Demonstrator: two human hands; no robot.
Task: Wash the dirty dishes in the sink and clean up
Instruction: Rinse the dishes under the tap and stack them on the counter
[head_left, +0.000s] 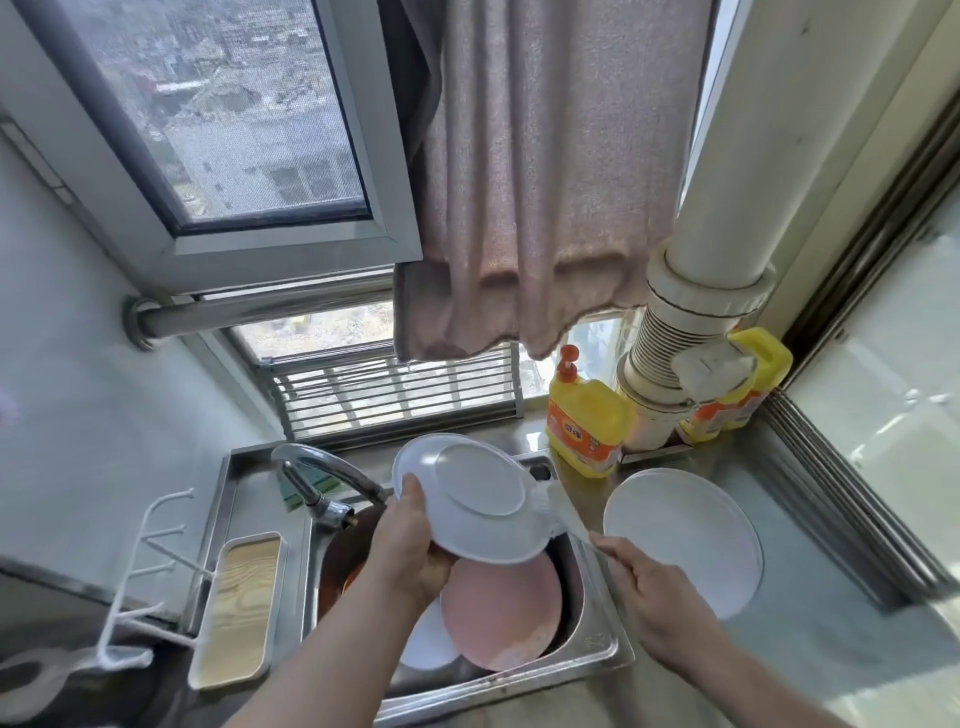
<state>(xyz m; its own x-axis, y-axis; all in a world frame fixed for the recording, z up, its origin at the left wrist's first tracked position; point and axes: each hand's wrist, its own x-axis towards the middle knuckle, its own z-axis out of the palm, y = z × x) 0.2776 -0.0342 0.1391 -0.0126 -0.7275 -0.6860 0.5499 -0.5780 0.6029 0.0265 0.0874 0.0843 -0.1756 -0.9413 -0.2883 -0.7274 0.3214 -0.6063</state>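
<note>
- My left hand (410, 540) grips a white plate (470, 499) by its near rim, thumb on the upturned underside, fingers curled beneath; the plate is tilted above the sink (597, 649).
- My right hand (649, 592) is closed round the handle of a white brush (556, 512); its bristle head touches the right edge of the held plate.
- Directly below my left hand, inside the basin, lies a pink plate (501, 613), overlapping a white dish (428, 642) beside it.
- Just beyond my right hand, a large white plate (685, 535) rests flat on the steel counter (831, 649).
- Beyond my left hand stands the tap (322, 478), spout toward the basin.
- Further left of it, a wooden-based tray (239, 608) sits on the sink ledge.
- Far beyond both hands, a yellow detergent bottle (584, 421) stands by the window sill.
</note>
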